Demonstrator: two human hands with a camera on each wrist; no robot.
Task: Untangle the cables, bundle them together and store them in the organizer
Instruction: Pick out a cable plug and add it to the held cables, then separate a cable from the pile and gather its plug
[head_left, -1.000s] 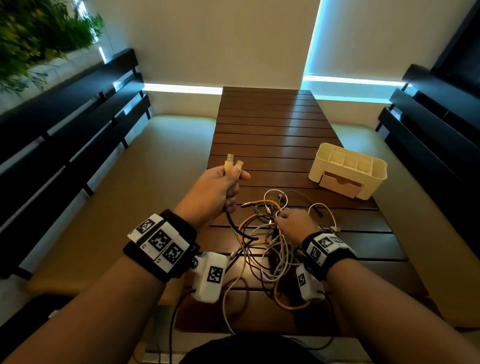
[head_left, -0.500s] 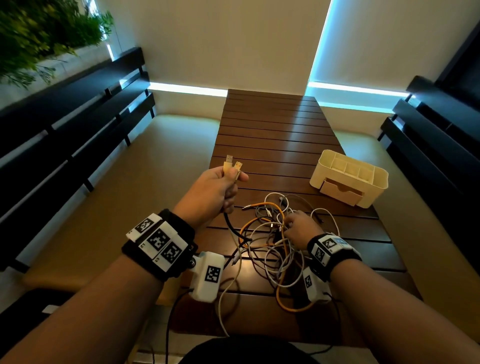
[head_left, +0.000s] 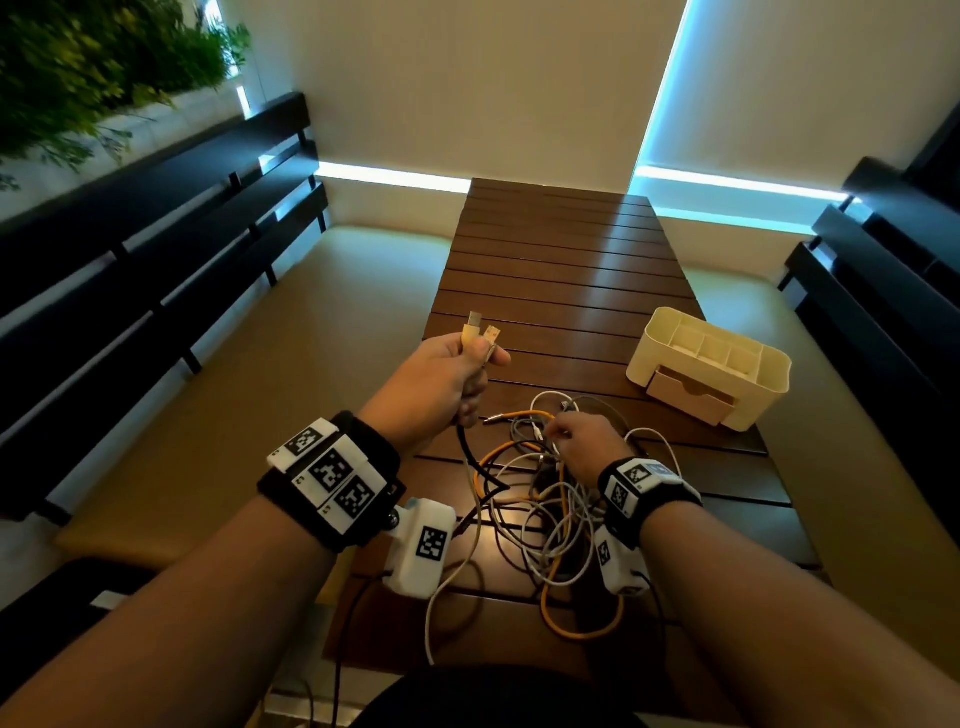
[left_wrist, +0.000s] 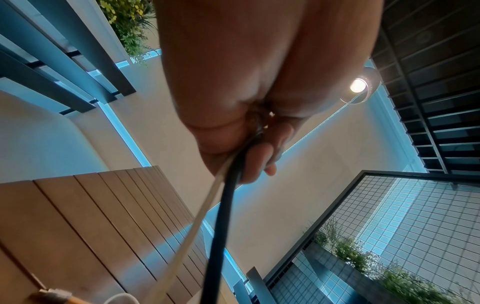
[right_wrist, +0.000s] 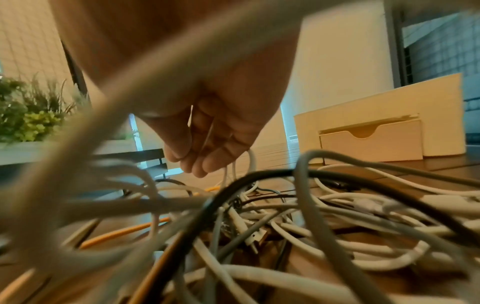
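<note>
The left hand (head_left: 441, 382) was fisted around a black cable (left_wrist: 221, 232) and a white cable (left_wrist: 182, 246), their two USB plugs (head_left: 480, 332) sticking up above it. The right hand (head_left: 587, 441) pinched a thin white strand in the cable tangle (head_left: 545, 514) on the slatted worktop (head_left: 561, 270), with the cream organizer (head_left: 711, 366) standing just beyond it, to the right.

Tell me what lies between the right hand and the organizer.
In the head view, a few loops of the cable tangle, white and grey, then bare table slats, separate the right hand from the organizer.
</note>
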